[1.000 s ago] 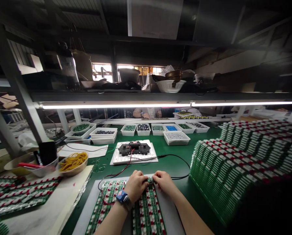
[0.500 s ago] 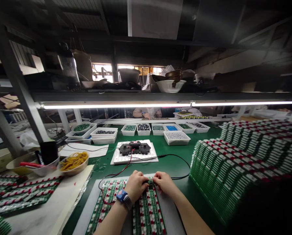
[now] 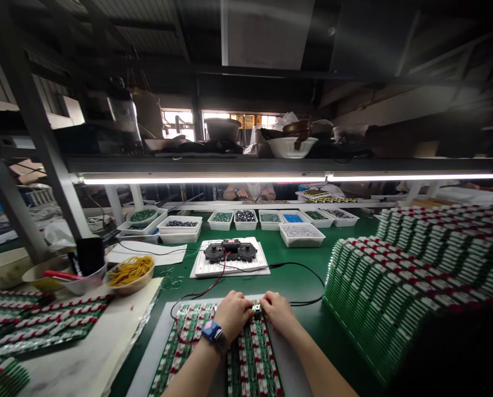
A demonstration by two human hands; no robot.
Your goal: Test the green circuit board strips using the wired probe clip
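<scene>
My left hand [image 3: 233, 315], with a blue band around the wrist, bends its fingers over the far end of the right-hand circuit board panel [image 3: 260, 361]. Across from it, my right hand [image 3: 278, 310] has its fingertips pressed together at the same end. A small dark square part [image 3: 257, 311] shows between the two hands; whether either hand grips it is hidden by the fingers. Left of the hands lies another circuit board panel [image 3: 174, 344], green with rows of white and red parts. Both panels rest on a pale grey mat [image 3: 141, 380].
Tall stacks of circuit board panels [image 3: 362, 309] stand at the right. Behind the hands sits a black two-knob device [image 3: 230, 251] on a white tray, wires trailing. White bins [image 3: 302, 241] of small components line the back. A bowl of yellow rubber bands [image 3: 131, 273] stands left.
The view has shifted slightly left, so most things appear a little further right. Both hands stay at the panel's far end, and the small dark part between them shows more clearly.
</scene>
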